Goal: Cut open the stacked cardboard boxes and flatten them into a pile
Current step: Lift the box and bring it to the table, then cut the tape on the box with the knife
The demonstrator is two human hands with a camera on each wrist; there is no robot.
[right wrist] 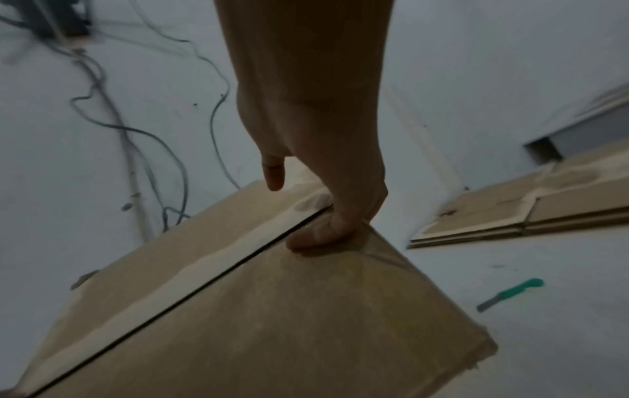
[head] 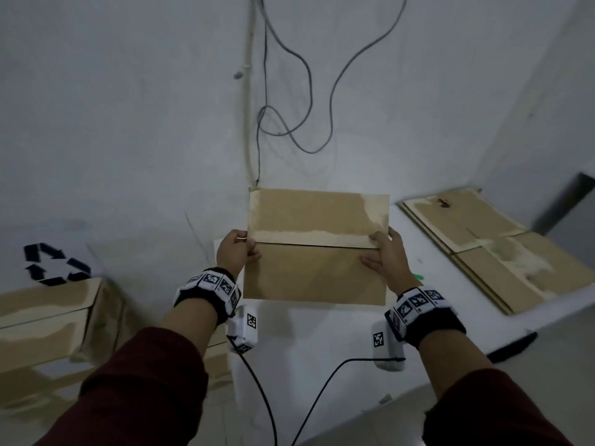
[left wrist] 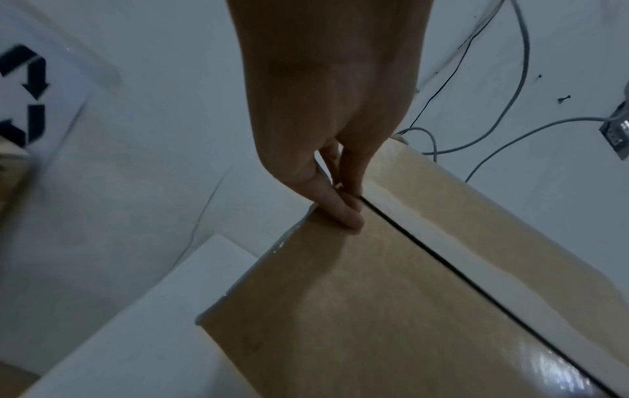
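Cardboard box (head: pixel 317 249) held up over white table (head: pixel 322 342), top seam slit, pale tape strip along gap. Left hand (head: pixel 234 249) grips box's left end at seam, thumb on near flap, fingers curled round edge. Right hand (head: pixel 388 252) grips box's right end likewise. Right of box: flattened cardboard pile (head: pixel 495 249) on table. Green-handled knife (right wrist: pixel 510 294) on table right of box. Left of box: uncut boxes (head: pixel 48 323).
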